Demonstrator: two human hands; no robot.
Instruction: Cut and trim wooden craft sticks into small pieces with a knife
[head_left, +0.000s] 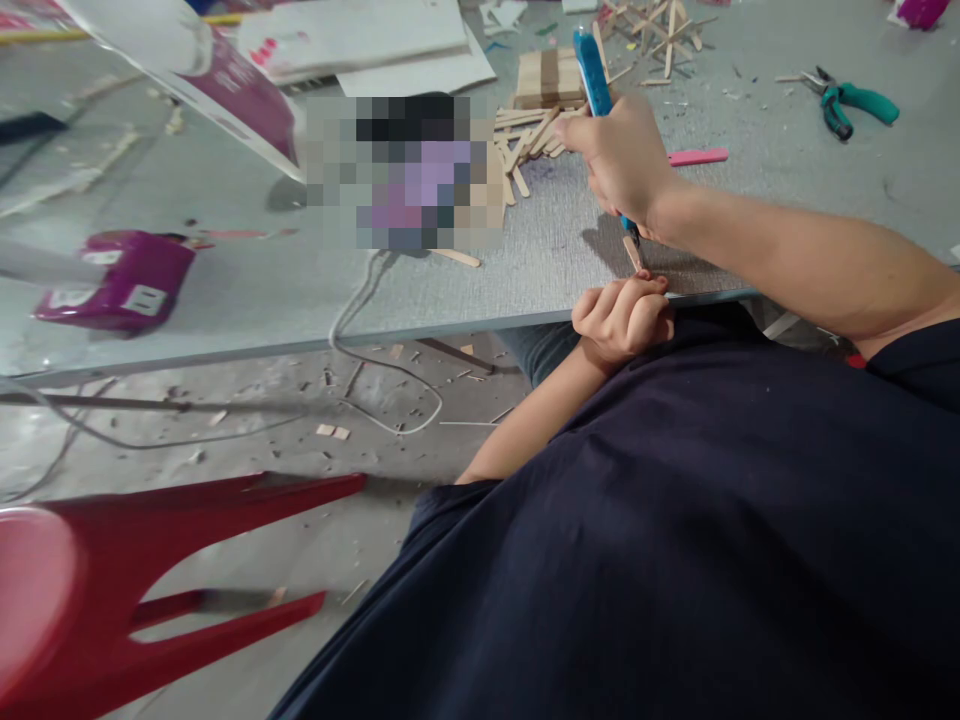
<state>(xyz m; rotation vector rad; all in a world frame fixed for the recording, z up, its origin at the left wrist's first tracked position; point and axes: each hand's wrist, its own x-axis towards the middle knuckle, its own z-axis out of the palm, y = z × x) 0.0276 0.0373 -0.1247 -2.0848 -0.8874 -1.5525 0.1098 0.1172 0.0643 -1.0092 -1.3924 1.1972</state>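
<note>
Right hand [622,160] wrapped round blue-handled tool [591,72] | left hand [626,315] pinching wooden stick [632,252], at its 12 o'clock, near bench [525,275] edge | stick likely light, stiff, splittable | best pinched across flat faces, clear of tool

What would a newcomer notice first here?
Probably the blue-handled tool in the right hand, its lower end at a wooden stick in the left hand, by the table's near edge. Next, the red stool, lower left, and green-handled pliers, upper right.
</note>
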